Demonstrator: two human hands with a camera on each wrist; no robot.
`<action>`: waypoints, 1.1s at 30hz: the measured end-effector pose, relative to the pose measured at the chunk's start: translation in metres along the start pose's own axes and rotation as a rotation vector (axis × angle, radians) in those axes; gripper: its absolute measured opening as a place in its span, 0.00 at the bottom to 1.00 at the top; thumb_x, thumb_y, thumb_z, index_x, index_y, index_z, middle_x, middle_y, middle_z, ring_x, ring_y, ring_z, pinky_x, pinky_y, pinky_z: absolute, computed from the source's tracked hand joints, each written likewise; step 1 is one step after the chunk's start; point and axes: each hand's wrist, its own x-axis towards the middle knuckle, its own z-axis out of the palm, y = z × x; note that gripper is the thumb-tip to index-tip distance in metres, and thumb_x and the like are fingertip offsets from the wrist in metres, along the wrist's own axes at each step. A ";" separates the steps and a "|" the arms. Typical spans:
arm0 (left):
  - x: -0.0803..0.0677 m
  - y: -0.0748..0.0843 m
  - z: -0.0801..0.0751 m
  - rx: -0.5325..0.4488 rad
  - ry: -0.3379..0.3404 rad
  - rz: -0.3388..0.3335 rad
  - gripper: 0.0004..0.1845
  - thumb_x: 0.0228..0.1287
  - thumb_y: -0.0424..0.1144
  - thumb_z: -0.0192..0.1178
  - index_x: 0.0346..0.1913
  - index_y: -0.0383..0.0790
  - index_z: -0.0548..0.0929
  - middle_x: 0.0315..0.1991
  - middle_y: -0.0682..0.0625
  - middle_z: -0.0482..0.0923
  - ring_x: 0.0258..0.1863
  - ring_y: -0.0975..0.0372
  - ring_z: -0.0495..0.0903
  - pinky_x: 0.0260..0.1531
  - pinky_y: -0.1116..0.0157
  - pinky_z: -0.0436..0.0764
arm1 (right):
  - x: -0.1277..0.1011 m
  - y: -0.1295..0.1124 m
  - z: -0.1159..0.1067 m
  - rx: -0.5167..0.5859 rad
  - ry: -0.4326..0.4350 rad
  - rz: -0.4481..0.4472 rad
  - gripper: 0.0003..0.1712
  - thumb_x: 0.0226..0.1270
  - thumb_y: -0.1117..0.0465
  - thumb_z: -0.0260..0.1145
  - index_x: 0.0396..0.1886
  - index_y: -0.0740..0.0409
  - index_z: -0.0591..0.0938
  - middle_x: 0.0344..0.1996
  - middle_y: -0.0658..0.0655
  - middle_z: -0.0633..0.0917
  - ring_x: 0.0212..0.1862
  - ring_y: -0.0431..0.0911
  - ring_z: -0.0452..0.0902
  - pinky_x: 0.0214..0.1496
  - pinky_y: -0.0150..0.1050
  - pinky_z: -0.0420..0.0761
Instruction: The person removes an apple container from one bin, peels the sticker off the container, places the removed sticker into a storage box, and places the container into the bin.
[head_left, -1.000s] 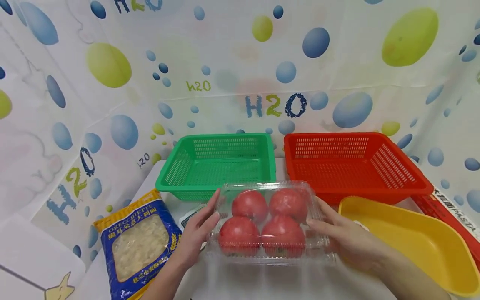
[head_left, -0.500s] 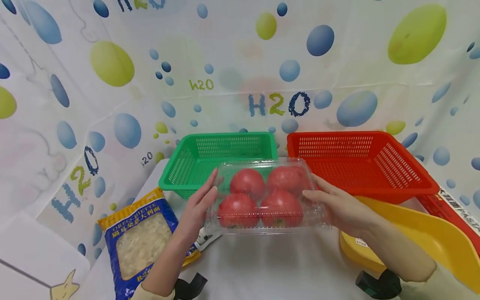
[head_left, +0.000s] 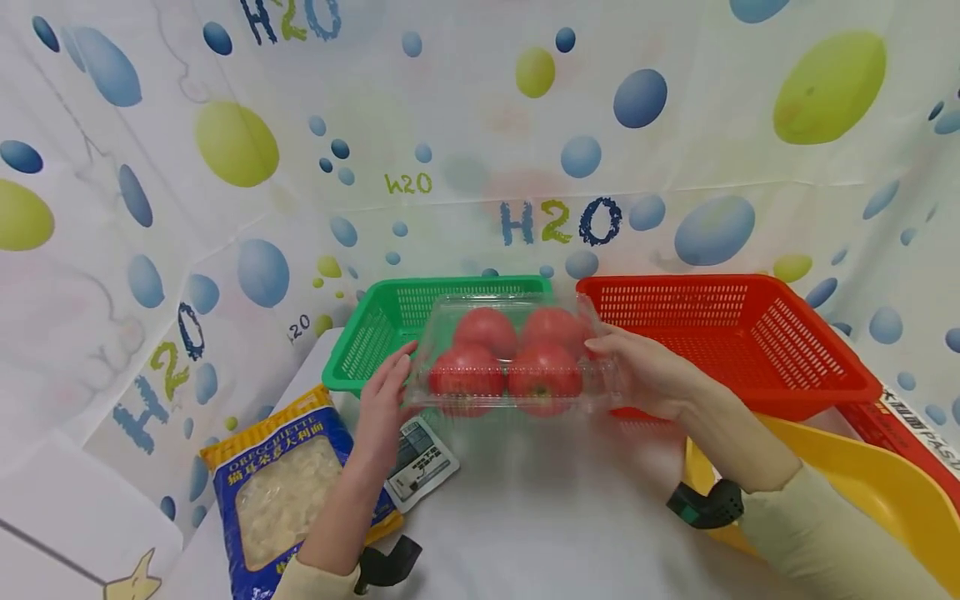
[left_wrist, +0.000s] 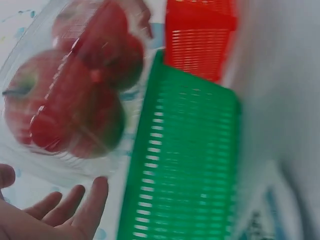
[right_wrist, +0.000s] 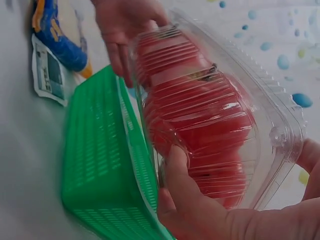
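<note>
A clear plastic clamshell box (head_left: 598,383) holding several red apples (head_left: 543,379) hangs above the white table, overlapping the front of the green basket (head_left: 363,354) in the head view. My right hand (head_left: 652,371) grips its right end, the thumb bent against the ribbed plastic in the right wrist view. At the opposite end is my left hand (head_left: 384,396). Its fingers are spread and fairly straight, with the fingertips (left_wrist: 101,185) right by the box's edge in the left wrist view. An apple stem shows through the plastic there.
A red basket (head_left: 690,333) stands right of the green one. In front of it lies a yellow tray (head_left: 847,475), beside a red pasta box (head_left: 900,433). At left are an orecchiette bag (head_left: 285,500) and a silver-edged pouch (head_left: 423,462).
Both hands and the apple box have moved up and away over the table, toward the green basket. The left fingers are now more spread at the box's end. More of the pouch shows.
</note>
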 end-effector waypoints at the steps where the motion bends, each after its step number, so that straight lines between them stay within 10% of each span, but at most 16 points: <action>1: -0.002 -0.003 -0.001 -0.011 0.024 0.002 0.28 0.81 0.53 0.46 0.73 0.40 0.69 0.63 0.43 0.75 0.55 0.57 0.81 0.51 0.61 0.82 | 0.004 -0.002 0.000 -0.002 0.001 -0.004 0.42 0.74 0.57 0.61 0.81 0.43 0.52 0.74 0.57 0.57 0.72 0.59 0.52 0.62 0.56 0.75; 16: -0.018 -0.038 -0.010 0.026 0.102 -0.117 0.22 0.81 0.43 0.48 0.68 0.33 0.71 0.63 0.36 0.76 0.56 0.48 0.80 0.51 0.57 0.83 | 0.074 -0.027 0.005 0.067 0.023 0.017 0.19 0.76 0.54 0.57 0.61 0.49 0.66 0.64 0.62 0.68 0.62 0.60 0.68 0.54 0.54 0.82; 33: -0.005 -0.052 -0.014 -0.343 0.267 -0.187 0.26 0.79 0.40 0.51 0.73 0.36 0.59 0.64 0.37 0.73 0.52 0.55 0.84 0.52 0.57 0.82 | 0.140 -0.036 0.020 0.139 0.067 0.056 0.15 0.72 0.56 0.62 0.53 0.50 0.70 0.60 0.63 0.69 0.59 0.57 0.67 0.49 0.53 0.83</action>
